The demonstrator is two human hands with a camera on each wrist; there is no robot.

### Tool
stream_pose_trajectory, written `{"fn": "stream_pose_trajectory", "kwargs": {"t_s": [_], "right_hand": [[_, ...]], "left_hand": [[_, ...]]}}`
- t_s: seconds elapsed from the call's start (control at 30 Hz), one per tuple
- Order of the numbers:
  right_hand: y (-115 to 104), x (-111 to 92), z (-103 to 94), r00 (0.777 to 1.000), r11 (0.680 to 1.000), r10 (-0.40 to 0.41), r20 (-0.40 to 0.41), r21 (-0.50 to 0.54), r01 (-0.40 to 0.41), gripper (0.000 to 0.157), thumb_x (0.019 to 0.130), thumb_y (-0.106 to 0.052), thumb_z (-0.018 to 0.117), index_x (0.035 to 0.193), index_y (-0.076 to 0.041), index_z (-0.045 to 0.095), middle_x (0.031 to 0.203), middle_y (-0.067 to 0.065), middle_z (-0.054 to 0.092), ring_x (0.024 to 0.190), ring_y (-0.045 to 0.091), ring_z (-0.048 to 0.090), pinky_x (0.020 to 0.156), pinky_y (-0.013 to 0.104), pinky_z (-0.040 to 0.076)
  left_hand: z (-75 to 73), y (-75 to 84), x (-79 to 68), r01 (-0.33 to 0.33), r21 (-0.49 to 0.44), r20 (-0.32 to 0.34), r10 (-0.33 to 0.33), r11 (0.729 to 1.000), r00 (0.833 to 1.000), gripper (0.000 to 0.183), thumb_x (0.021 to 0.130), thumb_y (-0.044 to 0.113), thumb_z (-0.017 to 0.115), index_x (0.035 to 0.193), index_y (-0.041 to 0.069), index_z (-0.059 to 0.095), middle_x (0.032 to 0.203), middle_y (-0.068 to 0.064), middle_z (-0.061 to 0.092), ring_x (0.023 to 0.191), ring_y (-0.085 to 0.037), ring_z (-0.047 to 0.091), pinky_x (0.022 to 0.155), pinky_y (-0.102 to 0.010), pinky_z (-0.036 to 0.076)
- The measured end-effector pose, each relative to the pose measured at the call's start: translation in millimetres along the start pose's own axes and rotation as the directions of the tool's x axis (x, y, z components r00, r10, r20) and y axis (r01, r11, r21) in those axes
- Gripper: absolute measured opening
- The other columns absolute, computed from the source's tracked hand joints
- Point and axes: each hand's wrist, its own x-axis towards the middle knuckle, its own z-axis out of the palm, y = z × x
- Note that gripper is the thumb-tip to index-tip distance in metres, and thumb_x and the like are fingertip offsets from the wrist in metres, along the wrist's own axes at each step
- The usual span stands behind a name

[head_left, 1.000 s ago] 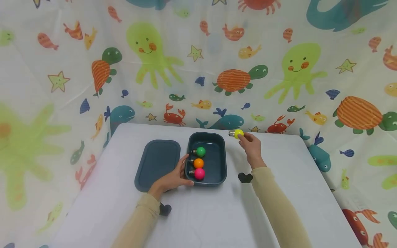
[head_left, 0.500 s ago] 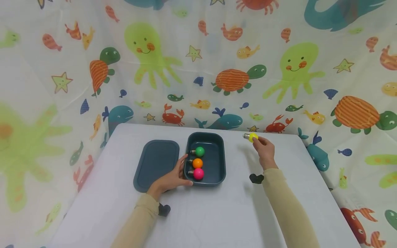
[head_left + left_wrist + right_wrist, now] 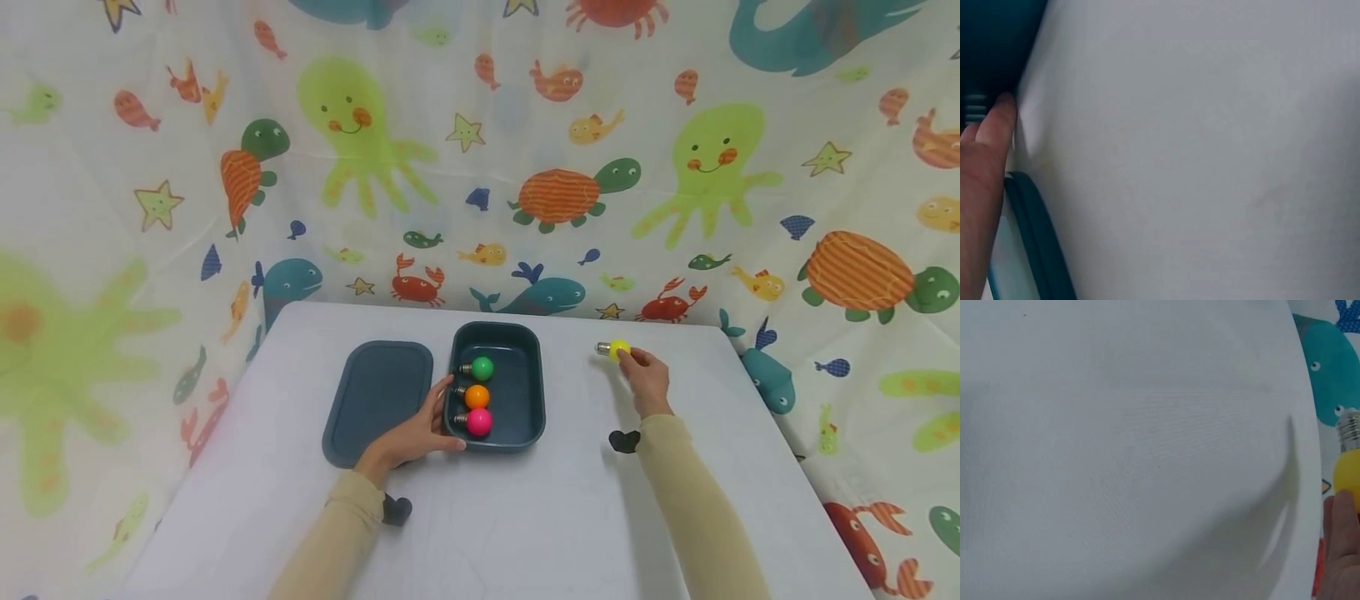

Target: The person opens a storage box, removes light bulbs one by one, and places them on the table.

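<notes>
1. Nearest: my beige sleeves (image 3: 326, 537), soft fabric, creased at the left cuff; a black heart-shaped piece (image 3: 397, 510) by each wrist.
2. Desk (image 3: 517, 533): white covering, fine weave and faint ripples in the right wrist view.
3. My left hand (image 3: 411, 439): thumb and fingers spread apart, laid against the container's near left corner and left wall.
4. Container (image 3: 519, 392): dark blue-grey, smooth, slightly glossy, rounded rectangle with deep walls.
5. Inside, along its left side, near to far: pink bulb (image 3: 480, 422), orange bulb (image 3: 477, 397), green bulb (image 3: 482, 368). Round smooth globes, threaded bases pointing left. Pink and orange just beside each other, green a bit apart.
6. Left of it: flat panel (image 3: 386, 392), same colour, rounded corners, ridged edge.
7. My right hand (image 3: 647, 385): fingers and thumb pinching the yellow bulb (image 3: 619, 349) by its globe; ribbed silver base points left. It's over the far right of the desk, well apart from the container.
8. Behind: white cloth backdrop (image 3: 450, 75), lightly wrinkled, sea-animal print.
</notes>
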Motion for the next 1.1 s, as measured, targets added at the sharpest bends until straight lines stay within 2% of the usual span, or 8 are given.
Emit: {"fn": "stream_pose_trajectory", "kwargs": {"t_s": [0.2,0.4,0.67,1.1], "right_hand": [[11.2,4.0,6.7,0.999,0.990,-0.042,0.015,-0.135,0.044,0.062,0.097,-0.040,0.059,0.148,-0.009,0.042,0.146,0.014,0.045,0.128,0.025,0.047,0.109,0.038,0.039],[17.7,8.0,11.6,0.998,0.973,-0.067,0.017,-0.220,0.069,0.059,0.097,-0.037,0.060,0.146,-0.007,0.045,0.146,0.014,0.046,0.134,0.029,0.040,0.110,0.041,0.037],[21.8,7.9,13.9,0.997,0.966,-0.071,0.025,-0.249,0.075,0.058,0.098,-0.038,0.058,0.147,-0.010,0.044,0.147,0.013,0.046,0.136,0.029,0.039,0.111,0.042,0.036],[17.9,4.0,13.5,0.997,0.969,-0.075,0.027,-0.235,0.080,0.060,0.098,-0.036,0.059,0.149,-0.009,0.041,0.149,0.013,0.044,0.137,0.029,0.039,0.112,0.042,0.035]], "left_hand": [[-0.2,-1.1,0.1,-0.010,-0.019,0.006,0.010,1.000,1.000,0.112,0.081,0.018,0.082,0.153,0.043,0.000,0.164,-0.009,0.002,0.148,-0.028,0.016,0.118,-0.046,0.017],[0.4,-3.6,2.2,-0.013,-0.022,0.011,0.013,1.000,1.000,0.112,0.081,0.018,0.082,0.153,0.042,0.000,0.164,-0.009,0.001,0.149,-0.026,0.014,0.118,-0.046,0.016],[1.1,-3.3,1.6,-0.008,-0.009,0.002,0.008,1.000,1.000,0.111,0.081,0.020,0.082,0.152,0.045,0.001,0.164,-0.009,0.001,0.149,-0.027,0.015,0.118,-0.046,0.017],[1.4,-4.4,1.0,-0.002,-0.007,0.001,0.002,1.000,1.000,0.111,0.081,0.020,0.082,0.152,0.046,0.000,0.164,-0.007,0.002,0.149,-0.025,0.015,0.118,-0.044,0.017]]}}
